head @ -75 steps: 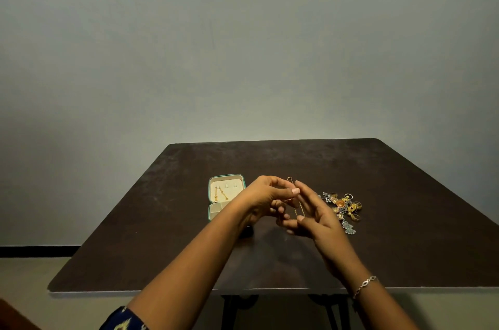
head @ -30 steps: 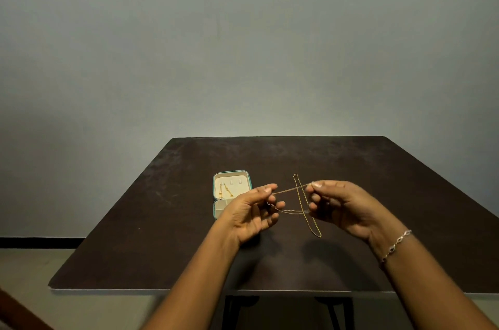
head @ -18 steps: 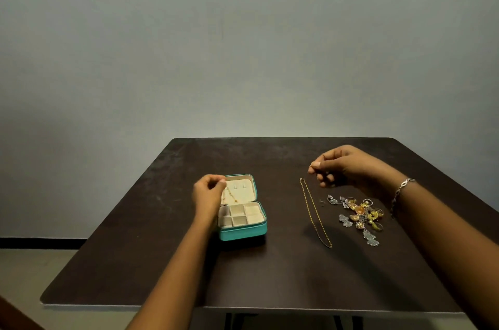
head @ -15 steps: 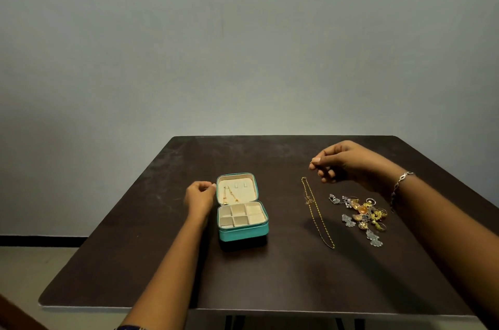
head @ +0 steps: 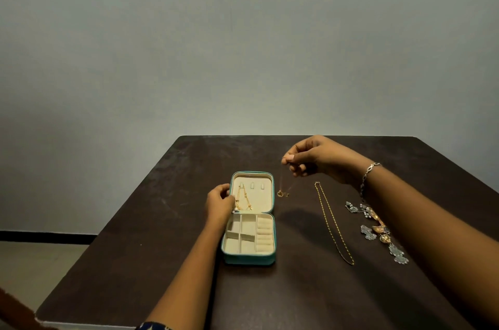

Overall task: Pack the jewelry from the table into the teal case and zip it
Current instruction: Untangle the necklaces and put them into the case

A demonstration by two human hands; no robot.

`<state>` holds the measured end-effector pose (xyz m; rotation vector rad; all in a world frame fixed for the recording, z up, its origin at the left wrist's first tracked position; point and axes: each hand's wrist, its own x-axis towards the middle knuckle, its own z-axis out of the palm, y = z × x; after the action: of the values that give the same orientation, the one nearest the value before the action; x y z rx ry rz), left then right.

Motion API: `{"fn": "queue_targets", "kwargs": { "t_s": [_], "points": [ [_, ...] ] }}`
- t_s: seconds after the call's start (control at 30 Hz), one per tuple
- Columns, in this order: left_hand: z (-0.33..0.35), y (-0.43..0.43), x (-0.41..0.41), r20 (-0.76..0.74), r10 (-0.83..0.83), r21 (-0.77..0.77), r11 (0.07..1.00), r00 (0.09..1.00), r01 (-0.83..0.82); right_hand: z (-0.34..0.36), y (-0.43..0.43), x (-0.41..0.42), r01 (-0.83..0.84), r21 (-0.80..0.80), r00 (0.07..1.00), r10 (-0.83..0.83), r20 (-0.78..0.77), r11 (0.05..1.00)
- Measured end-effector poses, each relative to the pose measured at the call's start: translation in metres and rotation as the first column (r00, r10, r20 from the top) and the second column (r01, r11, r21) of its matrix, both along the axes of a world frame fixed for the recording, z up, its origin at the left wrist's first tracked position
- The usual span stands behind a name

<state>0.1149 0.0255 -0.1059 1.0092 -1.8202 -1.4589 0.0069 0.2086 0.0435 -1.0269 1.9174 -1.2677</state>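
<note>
Packing partly done, judging by the layout: small teal zip case with cream lining (head: 249,258) open near the middle of the dark brown worktop (head: 167,221), lid laid back toward the far edge, zip undone. Thin gold chains (head: 243,198) already hung on the lid's inner panel from one of three small hooks. Divided tray compartments in the base apparently bare, as far as visible.

Left to pack: fine gold pendant necklace (head: 283,190), now in the air just beside the lid's right edge; long gold rope chain (head: 333,221) stretched on the worktop to the right of the case; cluster of silver and amber-coloured ornate pieces (head: 376,230) nearer the right edge, partly hidden by the forearm. Then closing and zipping.

Right hand (head: 318,161), silver bracelet (head: 368,174) on the wrist, raised above the worktop between case and far edge: thumb and forefinger pinched tight on the top of the pendant necklace, remaining fingers (head: 295,169) curled underneath, pendant dangling free below. Left hand (head: 220,201) at the lid's left edge, fingers narrowly curled and touching the rim near the hinge, probably steadying the case; whether gripping the rim or pinching one of the hung chains, cannot tell.

Likely next: pendant necklace onto a free hook in the lid.
</note>
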Motion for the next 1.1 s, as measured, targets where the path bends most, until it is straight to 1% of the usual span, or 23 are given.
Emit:
{"fn": "queue_targets", "kwargs": {
  "t_s": [0.1,0.23,0.33,0.5,0.6,0.77,0.83,0.9,1.0,1.03,1.1],
  "points": [
    [0.0,0.01,0.005,-0.152,-0.086,0.012,0.996,0.985,0.089,-0.002,-0.012,0.002,-0.041,0.005,0.999,0.041,-0.024,0.999],
    [-0.005,0.012,0.012,-0.23,-0.109,-0.041,0.994,0.967,0.102,-0.006,-0.027,0.006,-0.085,0.021,0.996,0.086,-0.035,0.996],
    [-0.008,0.013,0.012,-0.241,-0.102,-0.062,0.994,0.965,0.09,-0.014,-0.037,0.009,-0.102,0.044,0.993,0.104,-0.049,0.994],
    [-0.011,0.013,0.013,-0.256,-0.128,-0.041,0.992,0.958,0.122,-0.026,-0.05,0.014,-0.124,0.09,0.987,0.132,-0.092,0.988],
    [-0.013,0.012,0.012,-0.251,-0.117,-0.056,0.993,0.961,0.107,-0.033,-0.057,0.016,-0.142,0.119,0.981,0.155,-0.112,0.983],
    [-0.013,0.011,0.012,-0.241,-0.103,-0.096,0.992,0.965,0.082,-0.04,-0.062,0.015,-0.149,0.149,0.982,0.164,-0.093,0.978],
    [-0.012,0.012,0.013,-0.243,-0.108,-0.104,0.991,0.964,0.085,-0.041,-0.063,0.014,-0.134,0.146,0.982,0.151,-0.11,0.98],
    [-0.012,0.013,0.014,-0.25,-0.113,-0.099,0.991,0.962,0.091,-0.044,-0.065,0.014,-0.101,0.138,0.979,0.123,-0.165,0.985],
    [-0.011,0.013,0.015,-0.267,-0.119,-0.099,0.99,0.956,0.096,-0.049,-0.07,0.014,-0.054,0.129,0.953,0.09,-0.289,0.99],
    [-0.011,0.013,0.015,-0.27,-0.12,-0.1,0.99,0.956,0.096,-0.052,-0.071,0.014,-0.038,0.132,0.931,0.083,-0.355,0.99],
    [-0.009,0.014,0.015,-0.276,-0.119,-0.096,0.991,0.954,0.096,-0.058,-0.074,0.012,0.013,0.13,0.838,0.06,-0.542,0.991]
  ]
}}
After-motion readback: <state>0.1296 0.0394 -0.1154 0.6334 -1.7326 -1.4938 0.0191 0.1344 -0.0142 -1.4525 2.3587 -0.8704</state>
